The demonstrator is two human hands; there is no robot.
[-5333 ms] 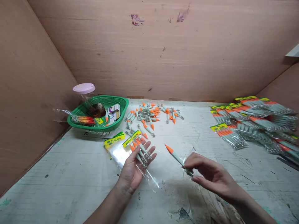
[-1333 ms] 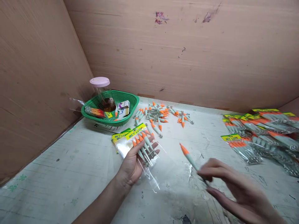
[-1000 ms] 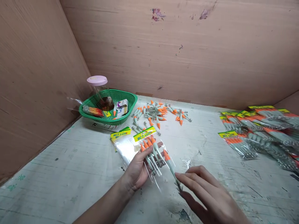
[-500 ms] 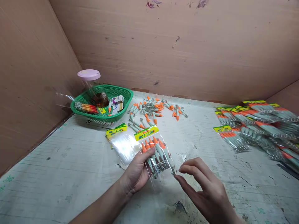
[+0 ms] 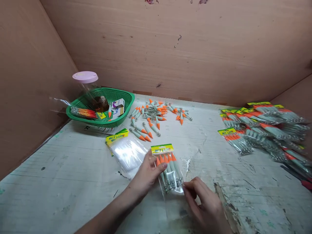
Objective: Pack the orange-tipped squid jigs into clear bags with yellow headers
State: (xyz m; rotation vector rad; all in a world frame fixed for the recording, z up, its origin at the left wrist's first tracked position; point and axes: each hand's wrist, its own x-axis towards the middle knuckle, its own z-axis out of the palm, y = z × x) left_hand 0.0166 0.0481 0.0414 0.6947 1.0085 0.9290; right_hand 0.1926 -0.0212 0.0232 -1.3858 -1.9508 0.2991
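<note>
My left hand (image 5: 151, 170) is closed on a clear plastic bag of squid jigs (image 5: 170, 169), thumb across the front near the left side. Several pale green jigs with orange tips lie side by side in it, tips toward the yellow-green header card and hook crowns toward the bottom. At the bag's lower right corner, my right hand (image 5: 203, 201) pinches the edge beside the hooks with thumb and forefinger. Left of the bag lies a stack of flat header-card bags (image 5: 129, 152). Beyond both hands is a pile of loose squid jigs (image 5: 156, 113).
A green plastic basket (image 5: 97, 122) stands at the back left, holding a pink-lidded clear jar (image 5: 85, 77), small packets and a loose jig. Filled jig bags (image 5: 263, 130) are heaped at the right, with a dark, red-handled tool (image 5: 305, 185) at their near edge. Board walls enclose the table.
The bag has come lower and turned more upright, its jigs now evenly in line. My right hand's parted fingers have closed on the bag's lower corner. The view has shifted slightly.
</note>
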